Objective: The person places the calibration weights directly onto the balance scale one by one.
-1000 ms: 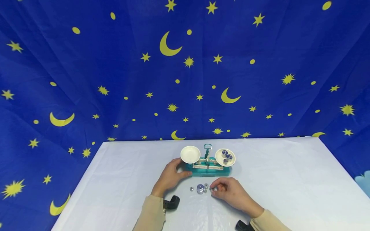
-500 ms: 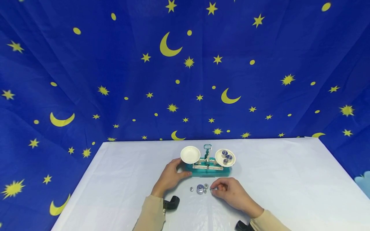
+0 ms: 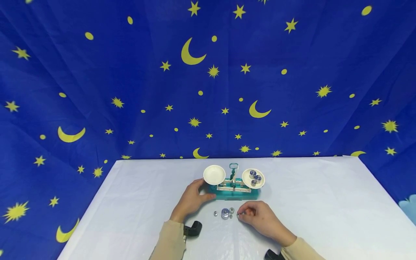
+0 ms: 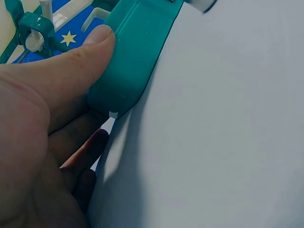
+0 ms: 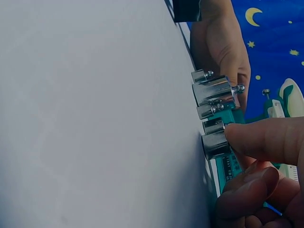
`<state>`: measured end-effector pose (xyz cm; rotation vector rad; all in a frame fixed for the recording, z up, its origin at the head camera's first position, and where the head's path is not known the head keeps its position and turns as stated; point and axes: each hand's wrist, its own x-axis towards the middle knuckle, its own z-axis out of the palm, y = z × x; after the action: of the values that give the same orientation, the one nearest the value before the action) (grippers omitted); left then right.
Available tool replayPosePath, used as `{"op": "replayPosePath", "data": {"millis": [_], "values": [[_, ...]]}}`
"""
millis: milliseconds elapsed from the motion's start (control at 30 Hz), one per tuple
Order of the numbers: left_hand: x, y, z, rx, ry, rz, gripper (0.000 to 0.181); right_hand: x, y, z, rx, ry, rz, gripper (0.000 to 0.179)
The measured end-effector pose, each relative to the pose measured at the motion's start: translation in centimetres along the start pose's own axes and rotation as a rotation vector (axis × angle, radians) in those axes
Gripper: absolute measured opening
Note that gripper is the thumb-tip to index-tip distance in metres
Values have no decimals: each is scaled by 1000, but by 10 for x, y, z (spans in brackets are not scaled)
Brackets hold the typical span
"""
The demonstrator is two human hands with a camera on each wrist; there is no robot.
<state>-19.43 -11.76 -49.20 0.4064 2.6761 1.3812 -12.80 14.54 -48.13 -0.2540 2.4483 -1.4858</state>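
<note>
A green balance scale [image 3: 234,195] with two white pans stands on the table. My left hand [image 3: 190,200] grips the left end of its base, with the thumb [image 4: 95,45] on the base's top edge in the left wrist view. In front of the scale, my right hand [image 3: 261,218] pinches a small metal weight [image 3: 238,215] between thumb and index finger, low over the table. Left of it stand a large weight [image 3: 225,213] and several smaller ones. The right wrist view shows the weights in a row, the large weight [image 5: 213,91] beyond the thumb.
The right pan [image 3: 248,185] bears 3 weights [image 3: 257,178]; the left pan [image 3: 214,175] has nothing in it. A white cloth covers the table [image 3: 325,202]. Behind it hangs a blue curtain [image 3: 149,83] with yellow moons and stars.
</note>
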Motion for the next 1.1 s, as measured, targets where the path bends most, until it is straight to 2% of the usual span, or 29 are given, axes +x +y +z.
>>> {"op": "replayPosePath", "data": {"millis": [467,1100], "values": [[0,1,0,-11,-1,-11,68,1,2,2,-10,11,6,8],[0,-2,1,-4,-3,16,68,1,0,2,-36,35,9,8]]}}
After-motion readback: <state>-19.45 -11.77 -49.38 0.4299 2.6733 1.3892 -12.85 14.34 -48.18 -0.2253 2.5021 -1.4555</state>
